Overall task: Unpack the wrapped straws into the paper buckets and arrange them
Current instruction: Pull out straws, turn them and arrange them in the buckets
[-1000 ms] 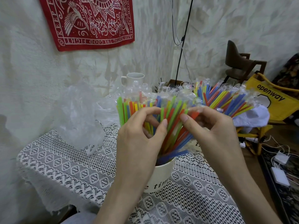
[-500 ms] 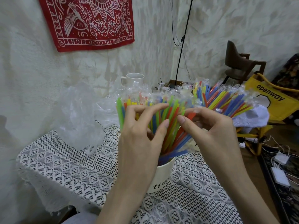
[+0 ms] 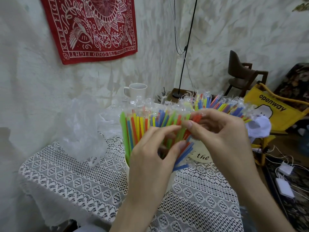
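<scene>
Many wrapped straws (image 3: 142,124) in green, yellow, orange, red and blue stand fanned out in a white paper bucket that my left hand mostly hides. A second white bucket (image 3: 201,155) with dark lettering stands behind it, also full of straws (image 3: 222,104). My left hand (image 3: 150,158) reaches into the near bunch, its fingers curled among the straws. My right hand (image 3: 217,131) pinches the top of an orange-red straw (image 3: 196,118) between thumb and fingers. Clear wrapper tips stick up above the straws.
A white lace cloth (image 3: 70,180) covers the small table. Crumpled clear plastic (image 3: 83,131) lies at the left, a white mug (image 3: 137,90) at the back. A yellow bag (image 3: 274,111), a wooden chair (image 3: 242,77) and chargers (image 3: 284,186) on the floor are at the right.
Both hands have drifted right along the bunch. My left fingers have slid lower among the straws, and my right hand has moved up onto the orange-red straw top.
</scene>
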